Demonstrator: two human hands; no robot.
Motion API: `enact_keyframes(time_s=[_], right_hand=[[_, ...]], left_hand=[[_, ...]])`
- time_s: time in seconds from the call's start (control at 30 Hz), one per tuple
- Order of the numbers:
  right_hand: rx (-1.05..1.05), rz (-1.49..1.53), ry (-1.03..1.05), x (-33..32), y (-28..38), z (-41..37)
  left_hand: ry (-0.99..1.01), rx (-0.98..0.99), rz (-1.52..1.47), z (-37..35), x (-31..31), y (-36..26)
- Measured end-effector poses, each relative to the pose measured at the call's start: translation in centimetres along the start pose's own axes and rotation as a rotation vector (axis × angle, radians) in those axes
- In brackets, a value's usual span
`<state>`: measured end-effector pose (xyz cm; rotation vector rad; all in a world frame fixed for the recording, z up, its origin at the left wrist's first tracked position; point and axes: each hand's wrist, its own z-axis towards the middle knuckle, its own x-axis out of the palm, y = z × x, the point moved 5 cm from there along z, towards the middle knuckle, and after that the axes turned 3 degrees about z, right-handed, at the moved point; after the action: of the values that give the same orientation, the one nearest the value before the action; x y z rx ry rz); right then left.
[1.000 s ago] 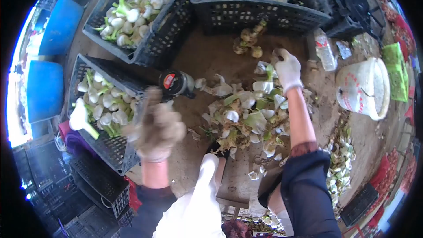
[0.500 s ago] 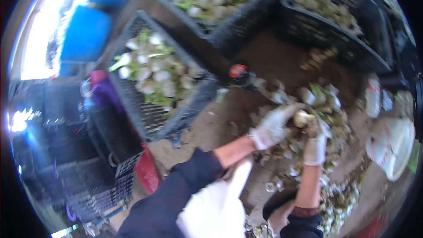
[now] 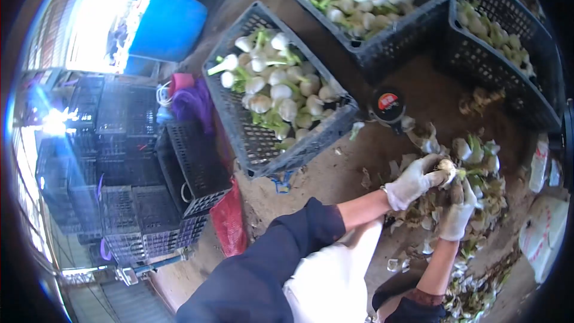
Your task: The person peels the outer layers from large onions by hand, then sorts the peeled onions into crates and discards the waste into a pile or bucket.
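Observation:
My left hand, in a pale work glove, is closed around a garlic bulb. Its brownish, rough side shows, and the short green stem points to the right. Gloved as well, my right hand has its fingertips pinched together at the stem end of the same bulb; the exact contact is partly hidden. Under both hands spreads a pile of peeled skins and leaves. Just beyond them lie several garlic bulbs with green stems.
Black plastic crates hold trimmed garlic at the left, back and right. A round black object with a red label stands between. Stacked crates, a red mesh bag, a bottle and a white sack lie around.
The camera has swung left, so the scene has shifted right in view. Both hands stay together at the garlic bulb, which appears turned, with its rougher side showing.

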<state>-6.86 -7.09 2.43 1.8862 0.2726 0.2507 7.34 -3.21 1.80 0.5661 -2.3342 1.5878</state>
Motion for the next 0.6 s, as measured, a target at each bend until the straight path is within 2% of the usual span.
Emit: enact_keyframes(time_s=[0.03, 0.1, 0.17, 0.2, 0.23, 0.27, 0.3, 0.33, 0.37, 0.4, 0.43, 0.47, 0.5, 0.53, 0.57, 0.6], right_hand=[[-0.006, 0.009, 0.016, 0.2, -0.2, -0.2], [-0.166, -0.26, -0.07, 0.0, 0.3, -0.4], [-0.231, -0.377, -0.034, -0.6, 0.6, -0.3], [-0.293, -0.492, -0.001, -0.7, 0.9, -0.4], [-0.109, -0.437, -0.076, -1.1, 1.0, -0.2], [-0.105, -0.449, -0.087, -1.0, 0.6, 0.2], [-0.081, -0.299, -0.105, -1.4, -0.6, 0.6], [-0.062, -0.169, -0.146, -3.0, -1.2, 1.0], [-0.069, -0.224, -0.157, -2.9, -0.3, 1.0], [-0.068, -0.286, -0.176, -1.8, 0.9, 0.7], [0.007, -0.225, -0.139, -1.5, 0.7, 0.7], [0.115, 0.154, -0.133, -1.5, -0.4, 0.5], [0.206, 0.405, -0.138, -0.8, 0.1, 0.2], [0.217, 0.526, -0.116, -1.0, -0.6, 0.1], [0.236, 0.537, -0.111, -1.2, -0.2, -0.1], [0.258, 0.553, -0.102, -1.3, 0.0, -0.4]], left_hand=[[-0.039, 0.067, -0.08, 0.5, 0.0, 0.8], [-0.074, 0.138, -0.161, 1.2, -0.7, 1.6], [0.045, -0.158, -0.349, 1.7, -0.4, 3.0], [0.048, -0.158, -0.35, 1.7, -0.6, 3.2], [0.048, -0.07, -0.164, 1.7, -0.9, 3.0], [0.054, 0.015, 0.015, 1.5, -0.4, 1.9], [0.114, 0.007, 0.055, 1.2, 0.1, 1.4], [0.073, 0.17, 0.427, 0.6, 0.2, -0.4], [0.067, 0.238, 0.655, 0.1, 0.5, -2.5], [0.01, 0.325, 0.513, 0.2, 0.3, -1.5], [0.016, 0.331, 0.501, 0.0, 0.5, -2.2], [-0.012, 0.353, 0.501, -0.2, 0.5, -2.5], [-0.013, 0.235, 0.352, -0.2, 0.2, -1.7], [-0.007, 0.225, 0.353, -0.3, 0.0, -1.5], [-0.04, 0.239, 0.323, -0.1, -0.1, -1.5], [-0.135, 0.129, 0.334, 0.3, -0.5, -0.7]])
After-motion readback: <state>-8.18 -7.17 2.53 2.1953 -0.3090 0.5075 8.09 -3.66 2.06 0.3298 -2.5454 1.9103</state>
